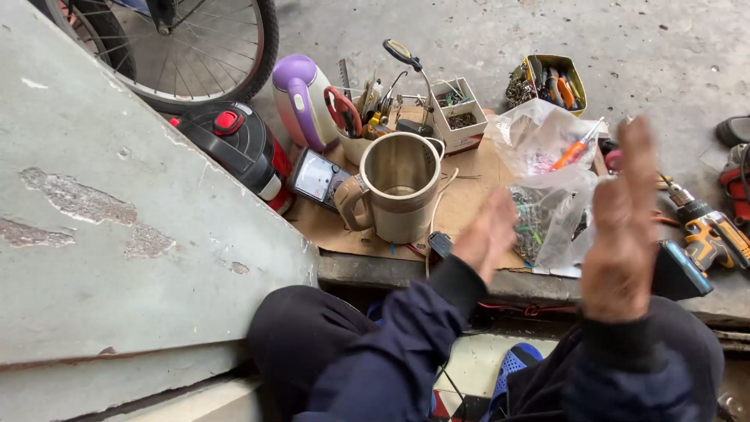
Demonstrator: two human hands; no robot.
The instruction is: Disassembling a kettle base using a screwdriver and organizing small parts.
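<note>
My left hand (488, 233) is raised in front of me, blurred, palm turned inward and holding nothing. Beside it my right hand (623, 227) is also lifted, fingers straight and together, empty. A gap separates the two palms. Just left of my left hand stands a beige, open-topped electric kettle (394, 187) on a sheet of cardboard (469, 187). Behind my hands lie clear plastic bags (547, 195) of small parts, with an orange-handled screwdriver (574, 148) on top.
A purple-and-white kettle (301, 98), a red-and-black kettle (238, 148), a multimeter (316, 178), a cup of tools (359, 117), a small cardboard box (459, 117) and a tin of tools (551, 80) surround the cardboard. A yellow cordless drill (707, 230) lies right. A bicycle wheel (187, 47) stands behind.
</note>
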